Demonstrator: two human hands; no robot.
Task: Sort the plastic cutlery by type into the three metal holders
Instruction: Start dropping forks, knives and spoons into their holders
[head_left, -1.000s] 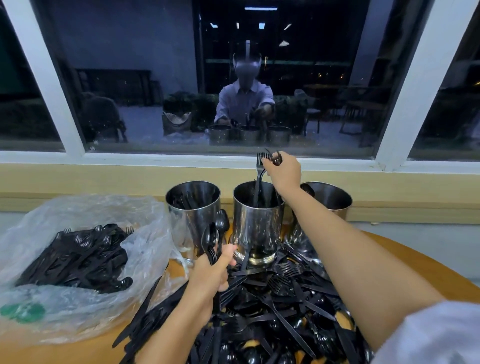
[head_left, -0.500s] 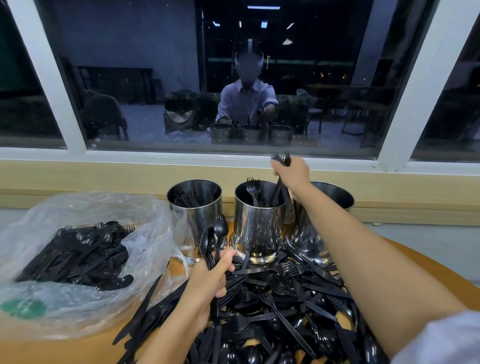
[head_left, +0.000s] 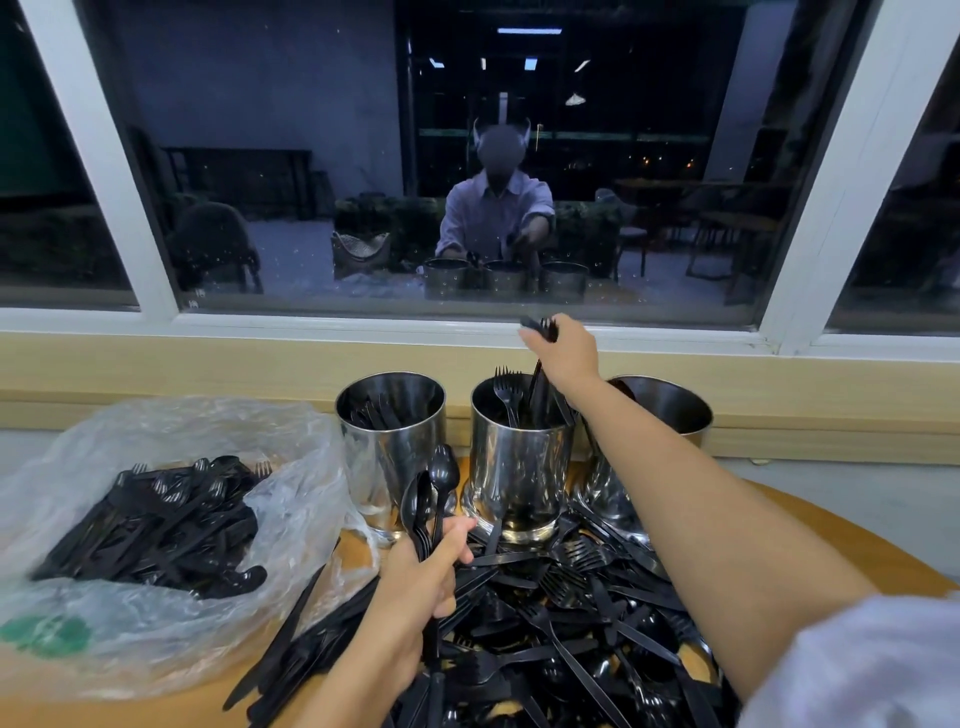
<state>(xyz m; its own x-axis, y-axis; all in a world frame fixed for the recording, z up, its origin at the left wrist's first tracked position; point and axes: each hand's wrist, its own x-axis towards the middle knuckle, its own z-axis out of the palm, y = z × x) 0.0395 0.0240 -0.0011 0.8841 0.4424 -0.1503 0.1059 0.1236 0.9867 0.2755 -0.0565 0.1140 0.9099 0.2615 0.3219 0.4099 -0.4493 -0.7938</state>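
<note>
Three shiny metal holders stand in a row on the round wooden table. The left holder (head_left: 390, 441) has dark cutlery inside, the middle holder (head_left: 519, 457) has forks standing up, and the right holder (head_left: 670, 410) is partly hidden by my arm. My right hand (head_left: 566, 353) hovers over the middle holder and grips a few black plastic pieces (head_left: 540, 374) whose lower ends reach into it. My left hand (head_left: 426, 577) holds a bunch of black spoons (head_left: 434, 488) upright in front of the holders. A heap of mixed black cutlery (head_left: 571, 623) covers the table before me.
A clear plastic bag (head_left: 156, 545) with more black cutlery lies at the left. Behind the holders runs a yellow ledge (head_left: 208, 374) under a dark window with white frames. The table edge (head_left: 810, 509) curves at the right.
My right hand let forks drop into the middle holder, shifted right, then came back over that holder with dark pieces still in its grip. My left hand stays put with the spoons.
</note>
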